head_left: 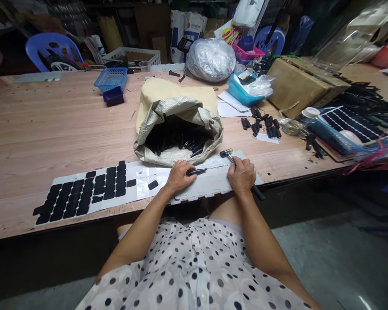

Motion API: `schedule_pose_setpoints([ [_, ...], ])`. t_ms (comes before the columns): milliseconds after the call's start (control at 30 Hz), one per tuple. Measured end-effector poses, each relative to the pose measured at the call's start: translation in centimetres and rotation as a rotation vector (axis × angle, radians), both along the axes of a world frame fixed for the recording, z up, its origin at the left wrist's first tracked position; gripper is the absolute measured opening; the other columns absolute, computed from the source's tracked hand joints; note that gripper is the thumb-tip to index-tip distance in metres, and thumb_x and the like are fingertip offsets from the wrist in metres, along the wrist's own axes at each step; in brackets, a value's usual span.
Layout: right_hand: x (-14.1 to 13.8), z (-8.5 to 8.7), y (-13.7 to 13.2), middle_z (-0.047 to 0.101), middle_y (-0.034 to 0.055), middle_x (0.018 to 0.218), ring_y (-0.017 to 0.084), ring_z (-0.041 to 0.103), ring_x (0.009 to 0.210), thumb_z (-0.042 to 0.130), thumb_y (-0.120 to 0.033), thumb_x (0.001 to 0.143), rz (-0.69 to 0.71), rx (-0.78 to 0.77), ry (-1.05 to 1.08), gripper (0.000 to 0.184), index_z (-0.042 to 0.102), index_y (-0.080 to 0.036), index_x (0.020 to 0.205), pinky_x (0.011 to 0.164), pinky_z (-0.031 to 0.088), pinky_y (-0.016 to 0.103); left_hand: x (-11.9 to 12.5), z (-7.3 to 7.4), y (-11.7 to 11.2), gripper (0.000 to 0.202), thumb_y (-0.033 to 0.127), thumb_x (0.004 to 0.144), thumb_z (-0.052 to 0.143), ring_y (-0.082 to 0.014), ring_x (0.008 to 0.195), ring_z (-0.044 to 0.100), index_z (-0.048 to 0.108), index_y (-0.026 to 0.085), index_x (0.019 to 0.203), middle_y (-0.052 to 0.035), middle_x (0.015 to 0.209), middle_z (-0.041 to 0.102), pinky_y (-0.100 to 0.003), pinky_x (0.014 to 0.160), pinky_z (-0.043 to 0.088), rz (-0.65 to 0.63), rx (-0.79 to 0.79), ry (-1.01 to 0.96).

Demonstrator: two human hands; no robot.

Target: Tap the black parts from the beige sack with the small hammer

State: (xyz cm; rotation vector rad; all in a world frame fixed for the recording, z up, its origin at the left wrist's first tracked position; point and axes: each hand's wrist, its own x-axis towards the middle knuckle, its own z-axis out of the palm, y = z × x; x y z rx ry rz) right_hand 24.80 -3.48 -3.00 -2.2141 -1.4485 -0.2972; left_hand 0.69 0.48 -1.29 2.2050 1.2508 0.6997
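My left hand (181, 175) is closed on a slim black part (198, 172), which points right, low over a light cardboard sheet (200, 189) at the table's front edge. In my right hand (242, 175) is a hammer (226, 153), gripped by its handle, with the head up and to the left and the dark handle end sticking out below the fist. Just beyond my hands an open woven sack (177, 155) lies with its mouth towards me. Many black parts (181, 140) like the held one fill it.
Left of my hands lies a sheet with rows of black rounded pads (74, 196). Small black parts (265, 125) are piled to the right, near a cardboard box (297, 84) and a blue basket (250, 92). Behind the sack sit a stuffed plastic bag (210, 59) and another blue basket (111, 78).
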Motion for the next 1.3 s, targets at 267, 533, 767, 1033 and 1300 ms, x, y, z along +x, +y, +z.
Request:
schedule_pose_setpoints([
  [267,0.7,0.2,0.2,0.060,0.0091,0.092,0.024,0.051,0.090,0.053,-0.019,0.089,0.003,0.006,0.066,0.030,0.074,-0.022,0.110,0.071,0.034,0.032,0.1,0.2,0.0,0.011,0.018,0.075,0.069,-0.0227,0.086,0.057,0.072,0.021,0.085,-0.0023,0.085,0.068,-0.038,0.086,0.046,-0.002,-0.025,-0.067],
  [533,-1.6,1.7,-2.8,0.069,0.0097,0.104,0.023,0.063,0.097,0.041,-0.026,0.097,0.352,0.225,0.319,0.037,0.068,-0.022,0.121,0.087,0.051,0.037,0.3,0.1,-0.1,0.011,0.020,0.076,0.069,-0.0227,0.087,0.056,0.073,0.021,0.086,-0.0026,0.083,0.066,-0.038,0.087,0.045,-0.013,-0.047,-0.101],
  [767,-5.3,2.6,-5.3,0.071,0.0063,0.098,0.020,0.065,0.090,0.045,-0.025,0.098,0.603,0.152,0.384,0.034,0.070,-0.025,0.122,0.085,0.054,0.033,0.5,-0.1,0.0,0.013,0.020,0.076,0.070,-0.0231,0.087,0.057,0.075,0.022,0.088,-0.0030,0.082,0.066,-0.038,0.087,0.045,-0.007,-0.052,-0.115],
  [1033,-5.9,2.9,-5.8,0.066,0.0050,0.088,0.019,0.063,0.083,0.043,-0.023,0.099,0.535,0.097,0.274,0.037,0.072,-0.026,0.121,0.076,0.052,0.030,0.6,-0.2,0.0,0.013,0.020,0.076,0.070,-0.0226,0.087,0.058,0.076,0.022,0.087,-0.0026,0.083,0.068,-0.038,0.086,0.046,-0.005,-0.039,-0.096],
  [1300,-7.0,3.1,-6.0,0.067,0.0053,0.090,0.019,0.064,0.085,0.042,-0.024,0.100,0.594,0.114,0.330,0.037,0.070,-0.026,0.123,0.079,0.053,0.029,0.6,0.2,-0.1,0.011,0.019,0.076,0.068,-0.0222,0.086,0.058,0.075,0.022,0.084,-0.0030,0.081,0.067,-0.037,0.086,0.046,-0.014,-0.022,-0.079],
])
